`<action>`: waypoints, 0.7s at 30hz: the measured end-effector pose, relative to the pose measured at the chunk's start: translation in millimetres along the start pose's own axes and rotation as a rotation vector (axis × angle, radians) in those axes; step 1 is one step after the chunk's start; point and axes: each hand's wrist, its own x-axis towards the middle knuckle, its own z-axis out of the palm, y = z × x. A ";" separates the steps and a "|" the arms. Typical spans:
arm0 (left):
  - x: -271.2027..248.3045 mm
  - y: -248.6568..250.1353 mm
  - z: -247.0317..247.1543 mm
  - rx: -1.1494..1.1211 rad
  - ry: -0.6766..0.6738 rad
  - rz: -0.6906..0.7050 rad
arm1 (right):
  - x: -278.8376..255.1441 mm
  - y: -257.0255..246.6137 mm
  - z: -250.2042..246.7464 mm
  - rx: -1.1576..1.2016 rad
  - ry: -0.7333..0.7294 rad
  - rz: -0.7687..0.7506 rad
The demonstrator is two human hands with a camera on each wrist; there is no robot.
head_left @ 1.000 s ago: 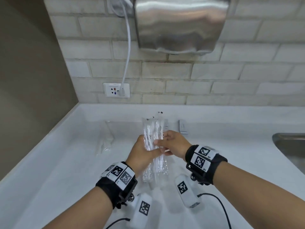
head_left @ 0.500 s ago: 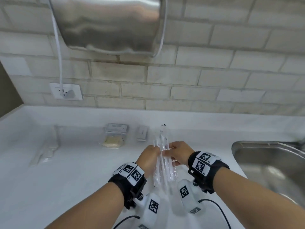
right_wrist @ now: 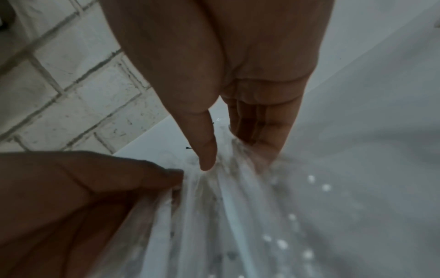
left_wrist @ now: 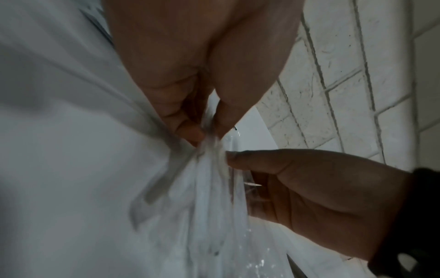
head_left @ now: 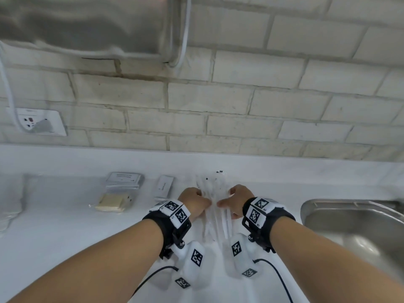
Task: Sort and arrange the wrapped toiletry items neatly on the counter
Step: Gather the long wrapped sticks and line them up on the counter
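Observation:
A bundle of long, thin, clear-wrapped toiletry items (head_left: 215, 193) is held between both hands, low over the white counter (head_left: 65, 237). Its far ends point at the wall. My left hand (head_left: 202, 201) pinches the bundle's left side between thumb and fingers (left_wrist: 188, 131). On the bundle's right side my right hand (head_left: 226, 201) grips with its thumb (right_wrist: 207, 154) on top and its fingers underneath. Both wrist views show the crinkled wrap (left_wrist: 214, 206) (right_wrist: 226, 216). I cannot tell if the bundle touches the counter.
Left of the hands, along the back of the counter, lie a small white sachet (head_left: 164, 185), a grey packet (head_left: 124, 180) and a tan wrapped block (head_left: 112, 202). More clear wrap (head_left: 9, 204) sits far left. A steel sink (head_left: 354, 228) is right; a socket (head_left: 36, 122) is on the wall.
Both hands have carried the bundle to the right, past the packets and the sachet, and lower toward the counter. The view has swung right, so the sink now shows.

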 end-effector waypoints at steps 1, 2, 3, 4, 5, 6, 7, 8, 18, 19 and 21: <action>4.4 0.0 -0.1 0.024 -0.012 -0.008 | 3.3 1.4 0.8 -0.016 0.009 0.001; 7.0 0.3 -1.1 0.039 -0.019 -0.014 | 5.1 2.0 1.2 -0.042 0.018 0.007; 9.4 -0.5 -2.4 0.053 -0.022 -0.016 | 6.6 2.5 1.2 -0.069 0.025 0.015; 7.3 -0.1 -4.4 0.050 -0.025 -0.015 | 7.6 3.3 1.0 -0.081 0.029 0.031; 9.5 -2.6 -5.7 0.030 -0.028 -0.029 | 8.4 4.7 0.4 -0.075 0.033 0.044; 10.4 -4.4 -7.5 0.004 -0.025 -0.048 | 8.3 5.9 -0.4 -0.067 0.041 0.059; 10.1 -6.0 -9.7 -0.020 -0.021 -0.069 | 8.9 8.3 -1.9 -0.072 0.057 0.073; 9.0 -8.2 -12.3 -0.029 -0.003 -0.070 | 9.2 9.7 -3.5 -0.093 0.079 0.087; 2.2 -20.0 -24.8 0.098 0.146 0.026 | 2.1 18.0 -9.0 -0.250 0.135 0.063; 1.5 -19.1 -25.1 0.181 0.158 0.042 | 0.1 17.1 -6.5 -0.285 0.162 0.045; -1.3 -17.8 -25.7 0.331 0.161 0.062 | -5.3 14.7 -2.4 -0.334 0.223 -0.044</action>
